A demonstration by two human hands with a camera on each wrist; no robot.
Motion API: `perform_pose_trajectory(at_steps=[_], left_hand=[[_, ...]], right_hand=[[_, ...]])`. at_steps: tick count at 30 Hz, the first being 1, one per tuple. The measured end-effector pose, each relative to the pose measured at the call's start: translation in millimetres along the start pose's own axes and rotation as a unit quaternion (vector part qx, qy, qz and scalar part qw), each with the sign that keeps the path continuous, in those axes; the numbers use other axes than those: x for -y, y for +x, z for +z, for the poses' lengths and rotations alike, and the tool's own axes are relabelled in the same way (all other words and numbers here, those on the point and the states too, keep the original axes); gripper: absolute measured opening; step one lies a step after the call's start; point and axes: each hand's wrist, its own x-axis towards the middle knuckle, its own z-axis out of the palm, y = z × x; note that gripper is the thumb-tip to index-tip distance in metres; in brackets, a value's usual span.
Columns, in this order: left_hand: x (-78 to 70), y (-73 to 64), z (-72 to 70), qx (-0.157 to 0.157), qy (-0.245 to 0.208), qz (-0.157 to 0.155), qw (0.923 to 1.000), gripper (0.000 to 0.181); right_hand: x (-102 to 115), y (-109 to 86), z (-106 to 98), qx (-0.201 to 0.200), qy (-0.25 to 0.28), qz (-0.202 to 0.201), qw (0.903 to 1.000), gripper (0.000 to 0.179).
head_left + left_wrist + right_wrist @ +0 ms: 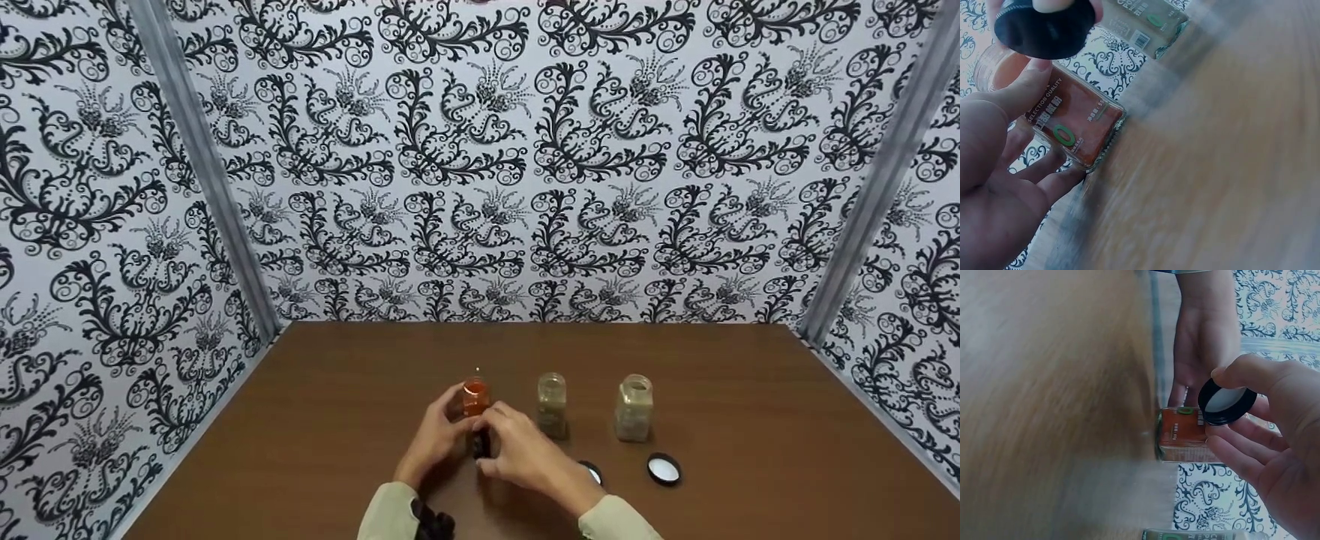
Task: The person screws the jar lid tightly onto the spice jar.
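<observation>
A glass spice jar of orange-red powder (1075,121) stands uncapped on the table, its mouth bare in the head view. My left hand (437,437) grips this jar, thumb on the near side and fingers round the other, as the left wrist view shows. With thumb and fingers my right hand (521,450) pinches a black screw lid (1227,405), apart from the jar's mouth. The lid's white inner face shows in the right wrist view; its dark outside shows in the left wrist view.
Two more open glass jars stand to the right: one with greenish-brown powder (553,416), another with paler powder (634,416). Near them lie a black lid with white lining (664,469) and a second lid (592,472), partly behind my right forearm. Patterned walls (465,150) enclose the brown table (337,360).
</observation>
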Motion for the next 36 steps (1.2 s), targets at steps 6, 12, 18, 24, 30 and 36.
perform_pose_trajectory(at_steps=[6, 12, 18, 24, 30, 36], left_hand=[[-2.5, -0.1, 0.3, -0.001, -0.01, -0.003, 0.9999, 0.055], [-1.2, 0.2, 1.1, -0.001, -0.011, 0.003, 0.9999, 0.054], [0.0, 1.7, 1.0, -0.004, -0.008, 0.006, 0.9999, 0.055], [-2.2, 1.7, -0.3, -0.006, -0.013, 0.003, 0.9999, 0.051], [-2.4, 2.0, -1.4, -0.001, -0.019, 0.013, 0.9997, 0.053], [-3.0, -0.1, -0.4, -0.001, -0.006, 0.007, 1.0, 0.056]], right_hand=[[-1, 2.2, -4, -0.025, 0.018, -0.025, 0.9992, 0.038], [-3, 5.1, -8, -0.036, 0.045, -0.034, 0.9978, 0.038], [-3, 8.0, -10, -0.053, 0.059, -0.039, 0.9961, 0.04], [-2, 13.0, -13, -0.084, 0.08, -0.043, 0.9923, 0.037], [-3, 17.2, -15, -0.126, 0.103, -0.03, 0.9862, 0.039], [-3, 18.8, -11, -0.138, 0.118, -0.011, 0.9833, 0.044]])
